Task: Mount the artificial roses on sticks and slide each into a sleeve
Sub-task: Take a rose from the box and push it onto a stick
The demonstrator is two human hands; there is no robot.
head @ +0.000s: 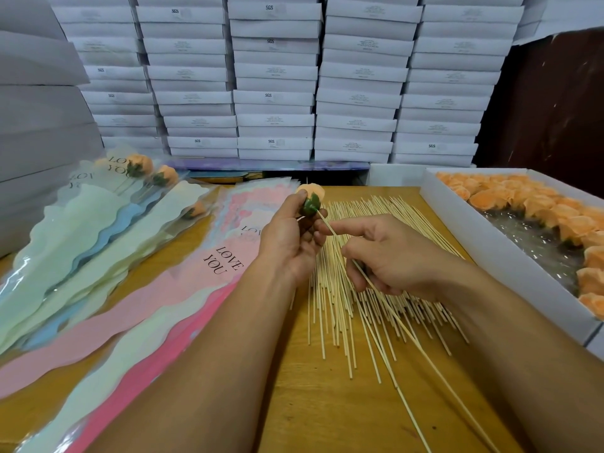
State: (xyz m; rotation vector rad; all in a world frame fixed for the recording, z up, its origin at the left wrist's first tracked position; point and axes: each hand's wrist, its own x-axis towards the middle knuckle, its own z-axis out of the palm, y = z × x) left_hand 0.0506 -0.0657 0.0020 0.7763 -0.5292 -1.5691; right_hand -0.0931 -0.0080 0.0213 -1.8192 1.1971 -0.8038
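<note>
My left hand (291, 237) holds an orange artificial rose (314, 192) by its green base, above the table's middle. My right hand (387, 253) pinches a thin wooden stick (408, 335) whose tip meets the rose's green base; the index finger lies along the stick. A loose pile of sticks (366, 295) lies under both hands. Pastel "LOVE YOU" sleeves (183, 273) are fanned out on the left. Three sleeved roses (140, 165) lie at the far left.
A white box (510, 256) of orange roses stands at the right, lined with clear film. Stacks of white cartons (274, 80) form a wall behind the wooden table (327, 403). More grey cartons rise at the far left.
</note>
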